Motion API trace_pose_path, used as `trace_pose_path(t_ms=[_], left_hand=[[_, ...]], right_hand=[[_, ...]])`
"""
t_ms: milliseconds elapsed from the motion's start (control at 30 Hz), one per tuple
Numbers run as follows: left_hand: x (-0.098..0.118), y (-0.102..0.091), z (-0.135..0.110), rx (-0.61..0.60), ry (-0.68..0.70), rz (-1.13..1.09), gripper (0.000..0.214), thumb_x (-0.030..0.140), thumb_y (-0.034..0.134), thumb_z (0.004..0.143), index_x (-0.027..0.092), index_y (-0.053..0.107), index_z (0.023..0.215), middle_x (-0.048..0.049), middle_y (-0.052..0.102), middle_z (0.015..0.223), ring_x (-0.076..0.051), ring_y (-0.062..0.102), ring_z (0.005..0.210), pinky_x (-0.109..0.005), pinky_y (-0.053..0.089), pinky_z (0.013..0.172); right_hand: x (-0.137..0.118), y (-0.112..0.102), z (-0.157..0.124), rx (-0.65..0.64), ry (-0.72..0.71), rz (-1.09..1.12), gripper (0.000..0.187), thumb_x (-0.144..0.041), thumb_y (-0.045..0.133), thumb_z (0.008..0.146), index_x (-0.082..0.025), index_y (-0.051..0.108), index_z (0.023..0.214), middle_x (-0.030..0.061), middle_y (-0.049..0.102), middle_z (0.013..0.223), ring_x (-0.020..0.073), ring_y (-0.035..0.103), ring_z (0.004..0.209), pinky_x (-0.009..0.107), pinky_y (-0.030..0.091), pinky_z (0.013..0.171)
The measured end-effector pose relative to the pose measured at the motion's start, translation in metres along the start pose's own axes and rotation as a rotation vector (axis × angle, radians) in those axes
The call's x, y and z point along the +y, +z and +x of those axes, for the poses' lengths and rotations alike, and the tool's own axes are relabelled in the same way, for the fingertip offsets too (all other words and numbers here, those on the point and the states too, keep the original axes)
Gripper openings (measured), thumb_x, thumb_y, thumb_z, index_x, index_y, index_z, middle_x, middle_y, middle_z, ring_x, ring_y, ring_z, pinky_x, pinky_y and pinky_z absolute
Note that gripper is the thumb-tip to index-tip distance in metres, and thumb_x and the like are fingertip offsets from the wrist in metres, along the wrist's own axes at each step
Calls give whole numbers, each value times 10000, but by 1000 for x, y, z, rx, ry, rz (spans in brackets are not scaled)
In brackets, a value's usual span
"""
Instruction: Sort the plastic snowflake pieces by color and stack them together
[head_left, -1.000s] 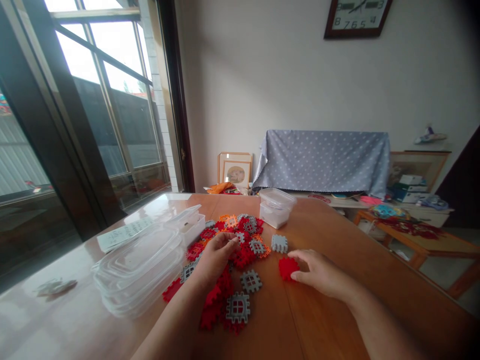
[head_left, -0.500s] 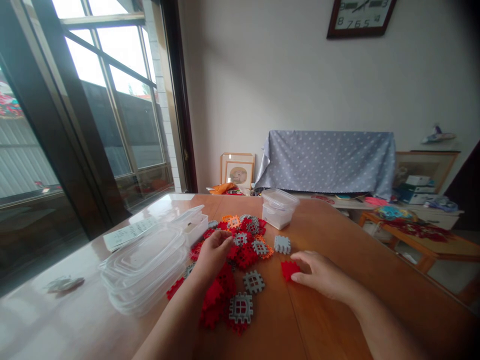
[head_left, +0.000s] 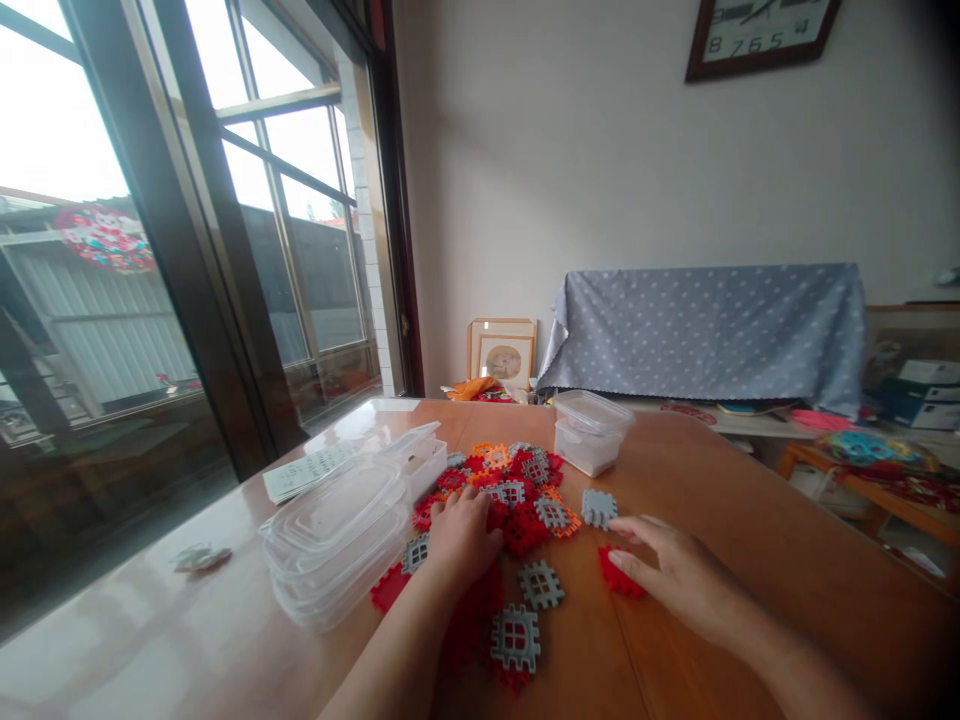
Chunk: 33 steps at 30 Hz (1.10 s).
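Movement is slight; my left hand [head_left: 461, 535] has sunk flat, released, onto the pile of tiles [head_left: 525, 480]; right hand [head_left: 675, 575], unclenched, still pins the red tile [head_left: 611, 572] on the table [head_left: 712, 480] beside it.

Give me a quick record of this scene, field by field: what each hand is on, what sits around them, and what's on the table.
Left hand: lies on the pile of interlocking pieces (red, grey, orange); unclear whether it grips one
Right hand: fingers spread, tips on a lone red piece
Beside the right hand: single grey piece, at the pile's edge
Left of pile: stacked clear containers, with a printed sheet behind them
Behind pile: small clear lidded tub
Surface: wooden table
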<state>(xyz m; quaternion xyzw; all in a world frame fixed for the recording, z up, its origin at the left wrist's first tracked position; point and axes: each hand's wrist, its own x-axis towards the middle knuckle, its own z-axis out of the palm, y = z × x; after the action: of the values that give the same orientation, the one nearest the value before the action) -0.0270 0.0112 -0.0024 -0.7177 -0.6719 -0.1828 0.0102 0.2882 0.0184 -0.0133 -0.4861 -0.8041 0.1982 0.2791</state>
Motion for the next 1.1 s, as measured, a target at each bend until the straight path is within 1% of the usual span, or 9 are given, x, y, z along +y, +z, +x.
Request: trace_pose_path(t_ms=[167, 267, 400, 467, 533, 633, 733, 867, 1100], left_hand=[[3, -2, 0, 34, -21, -7, 116, 281, 554, 849, 229, 657, 869, -77, 704, 1006, -279, 615, 974, -424, 355, 887], [4, -8, -1, 128, -44, -85, 165, 284, 513, 903, 233, 669, 890, -69, 712, 976, -270, 617, 978, -411, 348, 890], [8, -10, 2, 239, -27, -490, 196, 335, 517, 937, 223, 678, 929, -55, 687, 946, -217, 601, 902, -331, 374, 809], [14, -8, 3, 164, -35, -852, 253, 414, 552, 931, 194, 658, 863, -31, 642, 808, -172, 558, 752, -288, 383, 722], [21, -4, 3, 11, -60, -1197, 338, 496, 621, 888, 173, 631, 790, -4, 587, 709, -133, 493, 647, -257, 371, 652], [34, 1, -1, -213, -109, -1493, 397, 538, 722, 807, 152, 635, 782, 3, 577, 676, -105, 465, 602, -233, 356, 608], [45, 4, -7, -318, -136, -1579, 393, 507, 782, 758, 141, 648, 809, -4, 598, 686, -98, 475, 597, -222, 361, 595], [57, 1, -14, -359, -165, -1536, 369, 473, 819, 720, 153, 651, 795, 10, 585, 657, -94, 470, 569, -213, 345, 550], [66, -9, -19, -385, -171, -1528, 422, 447, 866, 654, 165, 652, 884, -17, 659, 784, -125, 576, 677, -233, 442, 646]], right_hand=[[3, 5, 2, -7, -10, 7, 413, -507, 572, 917, -265, 672, 1237, 88, 688, 1274, 280, 662, 1126, 395, 526, 968], [4, 6, 3, 6, -13, 14, 408, -506, 561, 924, -262, 676, 1230, 89, 696, 1257, 278, 670, 1108, 392, 534, 953], [0, 7, 4, 50, -23, 24, 379, -478, 551, 935, -270, 678, 1226, 79, 700, 1256, 271, 665, 1127, 385, 535, 967], [-5, 9, 4, 66, -31, 34, 358, -448, 551, 938, -273, 676, 1224, 73, 699, 1259, 263, 665, 1125, 379, 539, 966], [-11, 12, 3, 83, -35, 46, 358, -411, 555, 934, -271, 663, 1245, 74, 692, 1271, 254, 670, 1112, 378, 547, 962], [-24, 14, 0, 103, -55, 55, 422, -355, 578, 913, -277, 616, 1327, 79, 656, 1334, 248, 658, 1143, 387, 543, 993], [-40, 14, -4, 91, -100, 34, 512, -322, 616, 880, -291, 572, 1389, 79, 596, 1419, 268, 591, 1259, 430, 492, 1083], [-57, 15, -8, 58, -154, 0, 589, -299, 681, 822, -298, 573, 1400, 83, 563, 1456, 302, 513, 1344, 468, 418, 1160], [-55, 10, -6, 43, -157, -35, 505, -254, 678, 807, -288, 643, 1309, 77, 645, 1332, 274, 600, 1216, 391, 488, 1066]])
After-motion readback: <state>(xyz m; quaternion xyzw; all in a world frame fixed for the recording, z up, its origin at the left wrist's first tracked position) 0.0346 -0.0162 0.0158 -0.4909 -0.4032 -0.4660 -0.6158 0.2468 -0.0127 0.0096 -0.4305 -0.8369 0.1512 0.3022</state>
